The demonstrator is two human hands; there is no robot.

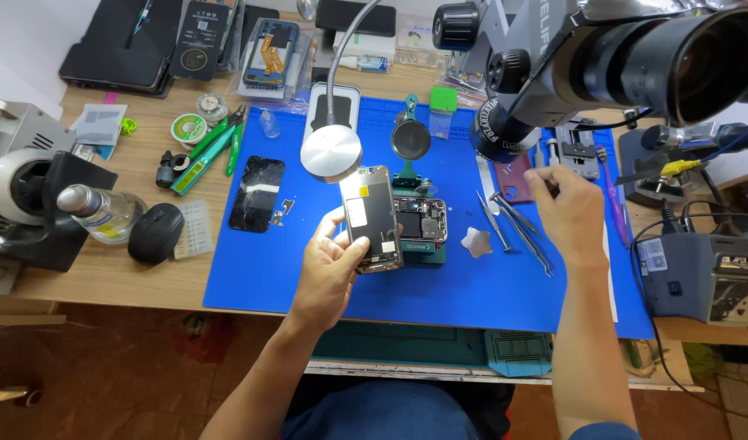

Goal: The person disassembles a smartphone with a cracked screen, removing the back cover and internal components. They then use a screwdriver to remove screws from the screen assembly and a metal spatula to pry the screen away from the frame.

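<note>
The left hand (329,265) grips a phone screen panel (372,218), fingers closed around its lower edge, holding it tilted above the blue mat (439,293). Just right of the panel, an opened phone body (423,220) sits in a green holder (427,251). The right hand (571,213) hovers, fingers loosely curled and empty, over metal tweezers (521,228) farther right.

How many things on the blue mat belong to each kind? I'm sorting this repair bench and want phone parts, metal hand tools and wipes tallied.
Phone parts: 3: the screen panel in the left hand, the opened phone body, the dark back panel.
Metal hand tools: 3: slim tools beside the right hand.
Wipes: 1: white wipe.
Total: 7
</note>
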